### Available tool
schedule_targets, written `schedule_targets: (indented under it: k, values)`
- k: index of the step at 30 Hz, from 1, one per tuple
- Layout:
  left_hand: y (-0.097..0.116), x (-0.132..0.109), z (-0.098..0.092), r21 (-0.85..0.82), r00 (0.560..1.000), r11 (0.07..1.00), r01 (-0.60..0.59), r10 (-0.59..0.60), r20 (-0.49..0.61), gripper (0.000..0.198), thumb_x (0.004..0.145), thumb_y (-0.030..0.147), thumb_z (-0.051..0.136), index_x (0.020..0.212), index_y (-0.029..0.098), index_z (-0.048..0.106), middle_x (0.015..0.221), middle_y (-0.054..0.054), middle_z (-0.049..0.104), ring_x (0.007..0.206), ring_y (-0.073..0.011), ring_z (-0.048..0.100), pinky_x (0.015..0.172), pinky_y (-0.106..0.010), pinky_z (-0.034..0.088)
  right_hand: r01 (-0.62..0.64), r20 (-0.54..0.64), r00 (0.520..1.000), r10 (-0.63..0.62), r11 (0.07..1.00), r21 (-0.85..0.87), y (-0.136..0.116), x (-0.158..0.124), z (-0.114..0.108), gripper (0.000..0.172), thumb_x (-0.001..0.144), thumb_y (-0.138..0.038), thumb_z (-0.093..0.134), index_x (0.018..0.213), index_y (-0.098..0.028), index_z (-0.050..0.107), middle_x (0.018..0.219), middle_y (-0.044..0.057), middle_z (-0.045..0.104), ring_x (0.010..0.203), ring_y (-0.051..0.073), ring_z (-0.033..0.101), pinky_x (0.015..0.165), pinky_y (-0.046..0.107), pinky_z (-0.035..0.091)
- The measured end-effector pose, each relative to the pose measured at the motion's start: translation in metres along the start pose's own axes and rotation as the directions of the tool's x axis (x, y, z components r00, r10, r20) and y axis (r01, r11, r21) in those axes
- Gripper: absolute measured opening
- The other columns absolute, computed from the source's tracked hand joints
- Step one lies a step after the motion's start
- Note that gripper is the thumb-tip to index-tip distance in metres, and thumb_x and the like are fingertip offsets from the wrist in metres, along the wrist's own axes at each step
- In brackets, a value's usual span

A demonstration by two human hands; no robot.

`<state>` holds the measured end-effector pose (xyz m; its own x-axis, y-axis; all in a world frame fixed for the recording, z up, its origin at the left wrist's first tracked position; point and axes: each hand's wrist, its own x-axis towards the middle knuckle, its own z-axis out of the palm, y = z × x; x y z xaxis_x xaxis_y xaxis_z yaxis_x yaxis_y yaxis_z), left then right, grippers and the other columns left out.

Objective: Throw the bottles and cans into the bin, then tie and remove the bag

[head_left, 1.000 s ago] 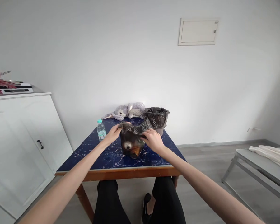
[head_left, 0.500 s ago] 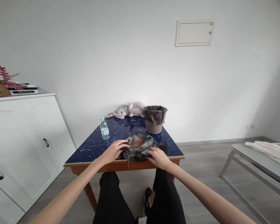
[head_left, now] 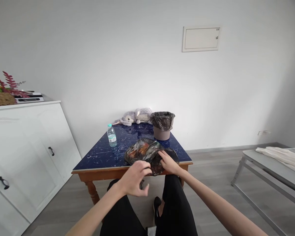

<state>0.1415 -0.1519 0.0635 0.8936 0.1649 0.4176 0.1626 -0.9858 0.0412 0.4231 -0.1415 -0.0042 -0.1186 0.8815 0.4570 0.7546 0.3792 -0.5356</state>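
A thin black plastic bag (head_left: pixel 137 149) lies crumpled at the table's front edge, with orange-brown contents showing through it. Its right part is bunched under my right hand (head_left: pixel 169 163), whose fingers press into and grip the plastic; the thumb is hidden. My left hand (head_left: pixel 135 178) hovers in front of the table edge, nearer to me than the bag. Its fingers are curved and the thumb stands apart, with nothing seen held. A dark strip of the bag hangs behind that hand, partly hidden.
On the blue marbled table (head_left: pixel 95 154) stand a water bottle (head_left: pixel 112 136) with a teal cap and a bin (head_left: pixel 161 133) lined with black plastic. A plush rabbit (head_left: pixel 135 117) lies against the wall. A white cabinet (head_left: pixel 31 154) is left, a grey folding table (head_left: pixel 272 160) right.
My left hand has let go of the bag's left side and moved toward me and right. More of the orange-brown contents shows. My right hand stays on the bag. The view has shifted slightly.
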Motion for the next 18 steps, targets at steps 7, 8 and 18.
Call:
schedule_targets:
  k: [7,8,18]
  values:
    - [0.000,0.051,0.062,0.117,0.913,0.907,0.404,-0.392,-0.113,0.045,0.108,0.037,0.037,0.147,0.018,0.049,0.156,-0.022,0.049,0.147,-0.0414,0.047,0.116,-0.063,0.043,0.009,-0.004,1.000,-0.009,1.000,-0.010,0.004,0.024,-0.002,0.066,0.097,-0.008,0.049,0.161,-0.021,0.042,0.162,0.014,0.047,0.153,0.028,0.040,0.126,0.052,0.035]
    - [-0.007,0.055,0.068,0.127,0.881,0.875,0.467,-0.449,-0.145,0.047,0.108,0.035,0.033,0.150,0.015,0.045,0.158,-0.025,0.044,0.149,-0.0452,0.043,0.113,-0.067,0.044,-0.013,-0.002,1.000,0.013,1.000,-0.015,0.005,0.024,-0.001,0.057,0.101,-0.015,0.055,0.157,-0.022,0.048,0.158,0.014,0.050,0.149,0.030,0.046,0.123,0.055,0.038]
    - [-0.056,0.066,0.084,0.217,0.755,0.724,0.655,-0.620,-0.211,0.055,0.096,0.036,0.063,0.145,0.015,0.050,0.139,-0.025,0.060,0.145,-0.0503,0.045,0.113,-0.072,0.038,-0.240,0.021,0.971,0.240,0.971,0.011,0.008,0.007,0.040,0.045,0.102,-0.039,0.068,0.142,-0.022,0.060,0.153,0.012,0.055,0.134,0.031,0.057,0.113,0.059,0.047]
